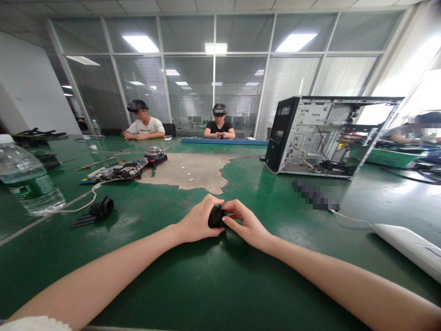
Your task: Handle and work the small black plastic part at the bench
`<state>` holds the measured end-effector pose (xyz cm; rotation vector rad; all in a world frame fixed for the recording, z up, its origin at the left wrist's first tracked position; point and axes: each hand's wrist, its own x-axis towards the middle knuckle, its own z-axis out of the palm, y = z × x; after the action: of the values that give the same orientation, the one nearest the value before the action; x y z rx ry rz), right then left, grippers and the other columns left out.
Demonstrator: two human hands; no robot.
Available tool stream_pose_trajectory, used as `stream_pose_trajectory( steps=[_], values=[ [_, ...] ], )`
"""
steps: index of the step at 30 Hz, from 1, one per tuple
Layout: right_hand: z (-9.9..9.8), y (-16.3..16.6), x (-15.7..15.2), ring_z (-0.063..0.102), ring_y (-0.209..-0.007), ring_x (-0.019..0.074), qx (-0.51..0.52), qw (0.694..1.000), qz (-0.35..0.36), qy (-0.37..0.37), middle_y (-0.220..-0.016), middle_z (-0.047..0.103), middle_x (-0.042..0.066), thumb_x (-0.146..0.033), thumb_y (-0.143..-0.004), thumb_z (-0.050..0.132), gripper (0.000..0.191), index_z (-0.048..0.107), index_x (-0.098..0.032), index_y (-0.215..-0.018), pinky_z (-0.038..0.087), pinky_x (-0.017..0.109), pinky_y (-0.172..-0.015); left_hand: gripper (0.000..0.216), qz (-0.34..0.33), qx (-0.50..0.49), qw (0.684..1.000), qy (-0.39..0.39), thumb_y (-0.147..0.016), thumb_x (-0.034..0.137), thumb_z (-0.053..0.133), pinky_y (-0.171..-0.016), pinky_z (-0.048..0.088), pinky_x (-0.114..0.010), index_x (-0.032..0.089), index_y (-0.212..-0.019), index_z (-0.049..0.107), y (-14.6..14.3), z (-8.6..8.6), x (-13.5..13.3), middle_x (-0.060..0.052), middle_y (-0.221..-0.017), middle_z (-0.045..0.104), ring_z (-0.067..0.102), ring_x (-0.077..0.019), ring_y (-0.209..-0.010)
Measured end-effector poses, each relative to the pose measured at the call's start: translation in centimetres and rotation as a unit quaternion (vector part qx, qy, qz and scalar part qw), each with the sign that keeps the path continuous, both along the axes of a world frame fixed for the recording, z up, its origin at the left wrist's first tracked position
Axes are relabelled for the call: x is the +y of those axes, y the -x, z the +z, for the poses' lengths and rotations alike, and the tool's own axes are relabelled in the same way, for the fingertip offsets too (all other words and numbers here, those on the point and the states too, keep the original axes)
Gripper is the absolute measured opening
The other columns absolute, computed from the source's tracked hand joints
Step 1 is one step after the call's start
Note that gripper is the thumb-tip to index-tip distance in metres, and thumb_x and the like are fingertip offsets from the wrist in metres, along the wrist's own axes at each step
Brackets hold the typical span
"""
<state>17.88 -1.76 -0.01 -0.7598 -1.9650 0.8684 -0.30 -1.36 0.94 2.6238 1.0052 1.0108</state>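
Observation:
A small black part (215,218), rounded and plastic-looking, is held between both hands just above the green table (193,285). My left hand (197,221) wraps round its left side, thumb and fingers closed on it. From the right, my right hand (248,225) pinches its edge with the fingertips. Much of the part is hidden by the fingers, so its exact kind cannot be told. To the left lies another black plastic piece (102,208) with a round end and long prongs. A circuit board (117,171) with a round metal component rests farther back.
An opened computer case (285,138) stands at right. Near it are a blurred dark object (315,195), a white device (406,243) with a cable, and a green basket (389,157). A water bottle (29,184) stands left. Two people sit across the table; another is at far right.

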Motion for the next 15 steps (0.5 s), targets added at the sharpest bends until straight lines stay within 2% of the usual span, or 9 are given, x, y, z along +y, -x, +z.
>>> stream_pose_trajectory(
  steps=[3,10,15],
  values=[
    [-0.11,0.03,0.02,0.053,-0.096,0.0177,-0.005,1.0,-0.006,-0.007,-0.1,0.051,0.004,-0.024,-0.079,0.052,0.02,0.047,-0.021,-0.098,0.048,0.034,-0.08,0.058,-0.003,0.002,1.0,-0.004,-0.062,0.023,0.066,-0.081,0.043,-0.033,0.022,-0.111,0.036,0.01,-0.03,0.0,-0.004,-0.104,0.045,0.05,-0.0206,-0.095],
    [-0.34,0.04,0.41,0.057,-0.082,0.0133,0.001,0.997,0.029,0.071,-0.099,0.053,0.004,-0.025,-0.081,0.051,0.026,0.042,-0.021,-0.104,0.049,0.031,-0.075,0.06,-0.006,0.001,1.0,-0.002,-0.062,0.023,0.066,-0.081,0.043,-0.034,0.022,-0.113,0.035,0.04,0.03,-0.01,-0.005,-0.106,0.045,0.05,-0.0212,-0.096],
    [-0.15,0.06,0.26,0.057,-0.08,0.0125,0.003,0.998,0.027,0.062,-0.099,0.051,0.002,-0.022,-0.079,0.053,0.026,0.041,-0.022,-0.101,0.05,0.03,-0.074,0.059,-0.006,0.001,1.0,0.0,-0.061,0.023,0.066,-0.081,0.043,-0.034,0.022,-0.112,0.036,-0.03,0.07,0.01,-0.004,-0.105,0.045,0.05,-0.0211,-0.095]
  ],
)
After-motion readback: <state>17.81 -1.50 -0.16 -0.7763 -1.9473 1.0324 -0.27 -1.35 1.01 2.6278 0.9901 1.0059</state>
